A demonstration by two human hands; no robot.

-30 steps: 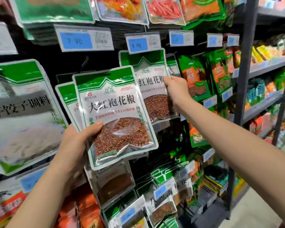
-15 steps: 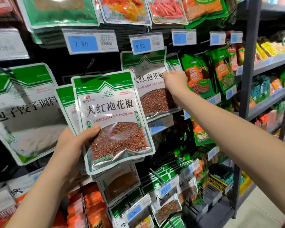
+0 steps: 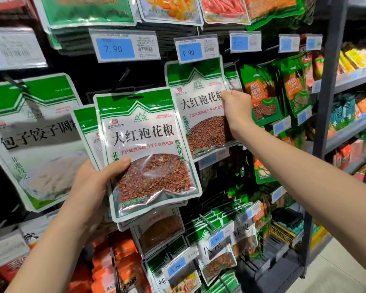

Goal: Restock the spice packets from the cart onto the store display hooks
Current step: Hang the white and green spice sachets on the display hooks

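Gripping pkt stack [image 3: 148, 149] w/ left hand [image 3: 93, 187]; right hand [image 3: 238, 108] outstretched, pinching hung pkt [image 3: 201, 106].

— What colours are on the held packet [image 3: 150, 149]?
— Green zigzag band on top, white middle with black and red print, reddish-brown peppercorns below (through a clear window).
— And the price tags [image 3: 125, 47]?
— Blue panels on white.

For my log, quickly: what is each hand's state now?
Left hand: closed, holding peppercorn packets.
Right hand: closed on the hanging packet.
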